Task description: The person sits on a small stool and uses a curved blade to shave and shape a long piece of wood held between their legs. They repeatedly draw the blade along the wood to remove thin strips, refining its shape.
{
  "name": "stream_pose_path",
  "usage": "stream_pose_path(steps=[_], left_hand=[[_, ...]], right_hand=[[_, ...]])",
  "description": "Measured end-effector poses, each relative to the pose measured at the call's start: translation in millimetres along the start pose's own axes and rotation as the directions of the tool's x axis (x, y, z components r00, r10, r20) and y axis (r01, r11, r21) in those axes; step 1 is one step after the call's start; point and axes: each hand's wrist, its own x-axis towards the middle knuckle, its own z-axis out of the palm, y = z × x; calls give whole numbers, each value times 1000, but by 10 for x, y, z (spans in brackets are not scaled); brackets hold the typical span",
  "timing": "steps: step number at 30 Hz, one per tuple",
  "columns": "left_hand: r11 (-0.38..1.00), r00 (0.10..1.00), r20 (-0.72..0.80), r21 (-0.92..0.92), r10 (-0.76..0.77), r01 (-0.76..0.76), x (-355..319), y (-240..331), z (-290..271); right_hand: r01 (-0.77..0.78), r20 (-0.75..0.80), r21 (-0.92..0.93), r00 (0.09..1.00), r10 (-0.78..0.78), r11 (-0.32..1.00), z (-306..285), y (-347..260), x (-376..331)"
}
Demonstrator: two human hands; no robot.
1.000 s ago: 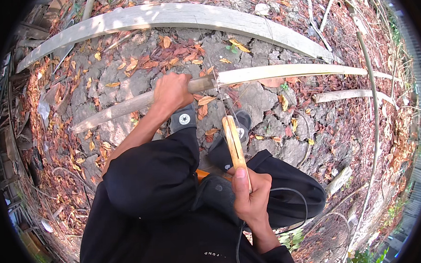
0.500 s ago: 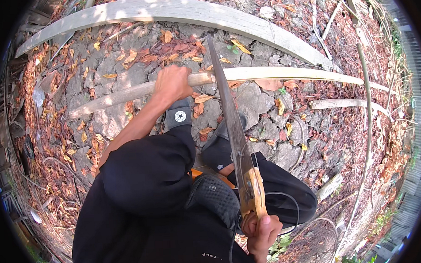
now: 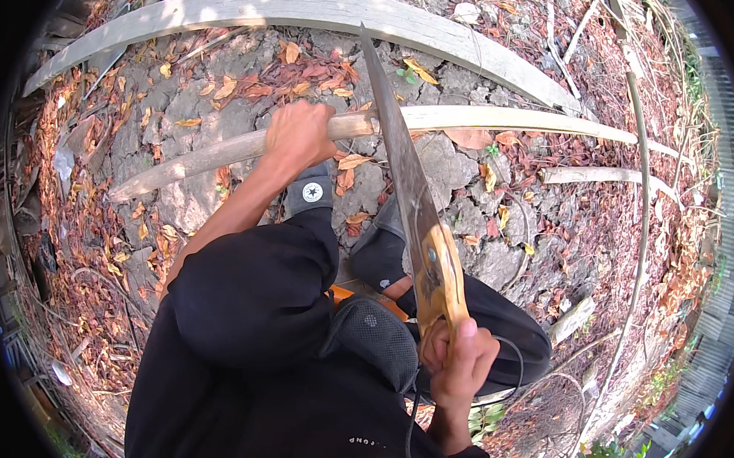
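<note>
My left hand [image 3: 299, 135] is closed around a long wooden pole [image 3: 208, 157], pinning it low over the ground. Left of the cut line the pole is greyish with bark; its right part is pale, bare wood. In my right hand [image 3: 458, 358] is the wooden handle of a handsaw [image 3: 398, 158]. The saw's dark tapering blade crosses the pole just right of my left hand, its tip pointing away from me. Whether the teeth have bitten into the wood is hidden by the blade.
A broad grey plank [image 3: 308, 9] lies beyond the pole. To the right are a shorter stick [image 3: 598, 175] and a long thin branch [image 3: 641, 176]. Dry leaves cover cracked earth. My shoe [image 3: 310, 194] is close below the pole, and a cord [image 3: 516, 355] loops beside my right hand.
The saw and my right hand have moved forward, away from me, so the blade tip reaches farther toward the plank. My left hand keeps its hold on the pole.
</note>
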Motion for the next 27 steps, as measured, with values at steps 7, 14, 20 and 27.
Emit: stream_pose_path(steps=[7, 14, 20, 27], left_hand=[[1000, 1000, -10, 5, -11, 11, 35, -77, 32], [999, 999, -28, 49, 20, -19, -8, -39, 63], [1000, 999, -46, -1, 28, -28, 25, -116, 151], [1000, 1000, 1, 8, -13, 13, 8, -120, 21]], right_hand=[[55, 35, -26, 998, -54, 998, -173, -18, -377], [99, 77, -146, 993, -88, 984, 210, 29, 402], [-9, 12, 63, 1000, 8, 998, -190, -29, -407], [0, 50, 28, 999, -1, 1000, 100, 198, 253]])
